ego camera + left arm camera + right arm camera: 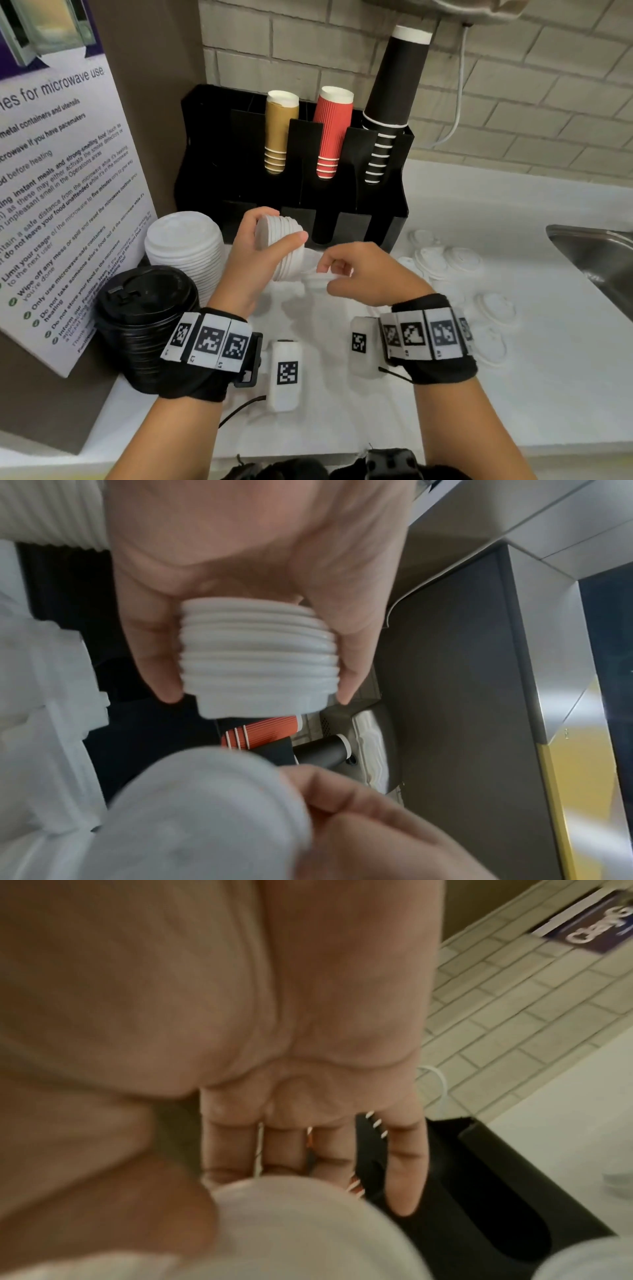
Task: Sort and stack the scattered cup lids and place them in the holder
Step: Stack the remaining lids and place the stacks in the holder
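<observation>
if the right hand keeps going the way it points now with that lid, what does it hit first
Most likely the stack of small white lids gripped by the left hand: the right hand pinches a single white lid just beside it. Depth is unclear.

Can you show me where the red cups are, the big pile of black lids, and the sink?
red cups point(331, 132): head view, on the ribbed side of the top cup.
black lids point(145, 301): head view, on the top lid.
sink point(582, 236): head view, on its metal rim.

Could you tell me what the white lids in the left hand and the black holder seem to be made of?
White lids: probably thin moulded plastic, smooth with a slight sheen and crisp ribbed rims. Black holder: looks like rigid matte plastic or acrylic with flat panels; cannot tell which.
</observation>
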`<state>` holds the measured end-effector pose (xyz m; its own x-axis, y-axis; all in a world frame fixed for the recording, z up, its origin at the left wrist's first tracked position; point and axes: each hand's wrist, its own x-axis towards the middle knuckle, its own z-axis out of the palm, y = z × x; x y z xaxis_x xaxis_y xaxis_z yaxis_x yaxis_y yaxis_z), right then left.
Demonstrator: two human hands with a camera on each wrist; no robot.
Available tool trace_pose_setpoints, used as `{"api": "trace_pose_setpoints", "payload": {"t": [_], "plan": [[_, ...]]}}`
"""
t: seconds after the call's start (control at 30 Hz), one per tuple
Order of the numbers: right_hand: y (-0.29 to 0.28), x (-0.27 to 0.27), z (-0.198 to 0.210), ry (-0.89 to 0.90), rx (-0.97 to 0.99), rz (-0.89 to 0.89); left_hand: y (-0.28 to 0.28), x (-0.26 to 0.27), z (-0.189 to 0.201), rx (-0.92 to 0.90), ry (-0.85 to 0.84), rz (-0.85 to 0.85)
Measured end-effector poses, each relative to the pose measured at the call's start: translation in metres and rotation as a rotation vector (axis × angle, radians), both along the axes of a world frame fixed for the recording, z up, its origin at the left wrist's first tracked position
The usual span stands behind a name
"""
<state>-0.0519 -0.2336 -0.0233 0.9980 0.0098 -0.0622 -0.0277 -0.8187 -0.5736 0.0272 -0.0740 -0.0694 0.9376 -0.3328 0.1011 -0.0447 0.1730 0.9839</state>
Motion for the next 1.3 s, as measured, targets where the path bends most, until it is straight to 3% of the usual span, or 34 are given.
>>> {"api": "trace_pose_setpoints", "payload": {"t": [0.23, 0.4, 0.5, 0.6, 0.73, 1.3], "plan": [[-0.013, -0.002, 0.012, -0.129, 0.207, -0.072, -0.006, -0.006, 0.009, 0.025, 0.108, -0.205], [-0.004, -0.002, 0.008, -0.109, 0.604, -0.111, -0.012, -0.011, 0.014, -0.045, 0.13, -0.266], [0.001, 0.001, 0.004, -0.17, 0.71, -0.11, -0.017, -0.011, 0.015, -0.084, 0.123, -0.221], [0.002, 0.005, -0.001, -0.205, 0.736, -0.15, -0.019, -0.01, 0.015, -0.131, 0.124, -0.176], [-0.001, 0.004, -0.006, -0.178, 0.685, -0.058, -0.019, -0.008, 0.015, -0.192, 0.17, -0.116], [-0.005, 0.003, -0.008, -0.259, 0.707, -0.041, -0.02, -0.012, 0.013, -0.208, 0.153, -0.174]]}}
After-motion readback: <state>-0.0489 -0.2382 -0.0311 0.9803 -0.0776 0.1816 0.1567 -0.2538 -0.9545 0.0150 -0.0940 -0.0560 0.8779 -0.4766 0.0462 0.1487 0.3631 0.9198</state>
